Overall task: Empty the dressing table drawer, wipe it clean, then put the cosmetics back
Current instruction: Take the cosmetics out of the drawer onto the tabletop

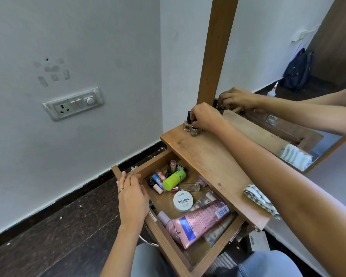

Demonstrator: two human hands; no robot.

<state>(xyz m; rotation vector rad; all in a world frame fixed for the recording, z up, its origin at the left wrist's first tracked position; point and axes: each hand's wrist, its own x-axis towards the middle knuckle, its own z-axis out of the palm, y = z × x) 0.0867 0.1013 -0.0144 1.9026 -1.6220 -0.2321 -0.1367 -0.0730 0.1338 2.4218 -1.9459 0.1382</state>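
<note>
Drawer front (165, 242) gripped by left hand (131, 196); right hand (205, 116) pinches nail polish bottle (194, 130).

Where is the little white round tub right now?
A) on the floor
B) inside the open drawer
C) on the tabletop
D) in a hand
B: the white round tub lies on the bottom of the open drawer, beside the pink tube.
</note>
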